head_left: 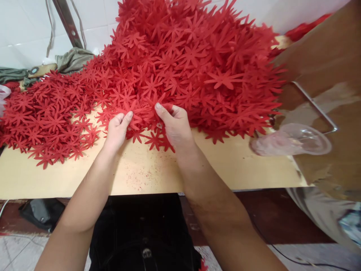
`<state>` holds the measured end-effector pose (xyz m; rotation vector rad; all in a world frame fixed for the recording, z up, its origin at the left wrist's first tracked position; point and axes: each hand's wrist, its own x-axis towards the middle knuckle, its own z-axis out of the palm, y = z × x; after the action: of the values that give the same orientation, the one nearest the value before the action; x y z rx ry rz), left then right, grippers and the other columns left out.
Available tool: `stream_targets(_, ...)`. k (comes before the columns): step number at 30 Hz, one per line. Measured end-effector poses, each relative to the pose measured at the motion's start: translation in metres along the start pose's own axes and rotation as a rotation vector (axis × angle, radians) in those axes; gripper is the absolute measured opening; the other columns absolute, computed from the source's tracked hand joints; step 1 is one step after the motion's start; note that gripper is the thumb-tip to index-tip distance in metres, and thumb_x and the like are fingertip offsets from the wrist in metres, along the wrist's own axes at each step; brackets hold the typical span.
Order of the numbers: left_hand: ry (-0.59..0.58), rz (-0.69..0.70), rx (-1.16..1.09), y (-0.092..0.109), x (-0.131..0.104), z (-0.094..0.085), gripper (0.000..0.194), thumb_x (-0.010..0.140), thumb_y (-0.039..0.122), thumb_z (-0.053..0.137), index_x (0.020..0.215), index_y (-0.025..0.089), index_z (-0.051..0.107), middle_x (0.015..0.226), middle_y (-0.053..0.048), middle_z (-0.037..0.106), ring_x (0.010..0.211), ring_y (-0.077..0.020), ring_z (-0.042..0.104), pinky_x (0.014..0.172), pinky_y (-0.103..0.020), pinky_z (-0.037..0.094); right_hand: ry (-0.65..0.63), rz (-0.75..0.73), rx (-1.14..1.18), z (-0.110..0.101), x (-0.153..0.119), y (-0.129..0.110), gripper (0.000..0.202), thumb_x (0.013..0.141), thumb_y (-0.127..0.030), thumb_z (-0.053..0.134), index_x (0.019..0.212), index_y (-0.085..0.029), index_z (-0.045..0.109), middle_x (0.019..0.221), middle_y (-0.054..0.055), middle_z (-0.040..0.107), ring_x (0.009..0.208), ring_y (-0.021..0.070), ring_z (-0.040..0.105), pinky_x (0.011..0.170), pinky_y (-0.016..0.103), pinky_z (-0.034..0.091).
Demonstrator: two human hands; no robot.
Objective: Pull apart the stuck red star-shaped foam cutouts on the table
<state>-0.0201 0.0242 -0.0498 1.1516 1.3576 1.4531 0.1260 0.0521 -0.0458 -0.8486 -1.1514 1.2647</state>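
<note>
A large heap of red flower-shaped cutouts [194, 56] with narrow petals rises in front of me on a pale wooden table. My left hand [117, 128] is closed at the heap's front edge, thumb and fingers pinching the petals of a red flower cutout [137, 114]. Just to its right, my right hand [177, 124] is closed too, its thumb pressed on red petals at the other side. Between the hands the petals overlap, so I cannot tell whether they grip one piece or several. A small whitish bit [159, 125] shows beside my right palm.
A lower pile of the same cutouts [53, 116] spreads to the left. On the right, a clear plastic cup [299, 139] lies on its side by a brown board [329, 75]. Grey-green cloth [73, 60] lies at the back left. Red crumbs dot the table [158, 173] near its front edge.
</note>
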Motion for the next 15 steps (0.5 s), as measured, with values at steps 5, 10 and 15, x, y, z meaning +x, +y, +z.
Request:
stream_targets(5,0.031,0.005,-0.005,0.0019,-0.0013,0.003,0.037,0.064,0.042,0.077,0.061,0.018,0.048,0.056,0.007,0.048,0.052,-0.0054,0.042,0.054,-0.021,0.036,-0.016,0.021,0.056,0.0004,-0.001,-0.0021,0.031,0.063,-0.043,0.076,0.058,-0.019,0.058,0.057,-0.006,0.055,0.056,0.0052,0.051,0.061,0.022,0.049)
stream_targets(10,0.008,0.001,-0.054,0.0023,-0.0022,0.0056,0.029,0.067,0.032,0.075,0.062,0.017,0.052,0.054,0.007,0.049,0.05,-0.0041,0.042,0.051,-0.019,0.035,-0.136,0.036,0.055,0.0007,-0.0014,-0.0019,0.029,0.059,-0.043,0.079,0.068,-0.02,0.064,0.066,-0.005,0.061,0.061,0.006,0.054,0.064,0.022,0.05)
stream_targets(15,-0.072,-0.025,-0.151,0.0022,-0.0033,0.0075,0.029,0.069,0.037,0.074,0.063,0.017,0.054,0.057,0.006,0.054,0.051,-0.004,0.046,0.053,-0.019,0.04,-0.287,0.124,0.026,0.0034,-0.0047,-0.0005,0.03,0.059,-0.042,0.079,0.072,-0.019,0.066,0.067,-0.003,0.064,0.064,0.0084,0.058,0.069,0.026,0.052)
